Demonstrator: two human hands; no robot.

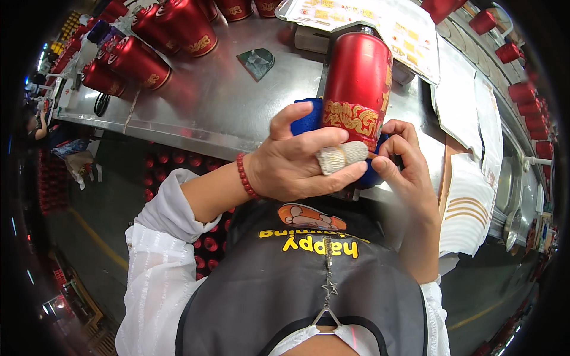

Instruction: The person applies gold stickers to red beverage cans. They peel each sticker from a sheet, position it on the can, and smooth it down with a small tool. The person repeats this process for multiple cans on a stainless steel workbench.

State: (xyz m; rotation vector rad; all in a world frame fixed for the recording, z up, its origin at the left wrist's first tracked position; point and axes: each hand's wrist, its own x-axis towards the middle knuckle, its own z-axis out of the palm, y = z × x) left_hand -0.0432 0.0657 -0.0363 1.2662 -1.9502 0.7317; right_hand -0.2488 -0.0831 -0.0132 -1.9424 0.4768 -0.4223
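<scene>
A glossy red metal bottle [356, 71] with gold dragon-like decoration lies on a stand with blue padding [307, 115], its near end toward me. My left hand [297, 155] is at that near end, fingers bent against the bottle's lower decorated band. A cream knitted cover [343, 158] wraps one of its fingers, and a red bead bracelet [244, 176] circles the wrist. On the other side of the bottle's end is my right hand [409, 163], thumb and index finger pinched close together. A thin orange-brown sliver shows by these fingertips; what they hold is unclear.
Several more red bottles [184, 26] stand at the back left of the metal table [196, 101]. A small dark green flat piece [257, 63] lies beyond my left hand. Printed decal sheets [409, 35] rest behind the bottle, and white papers [472, 202] lie at right.
</scene>
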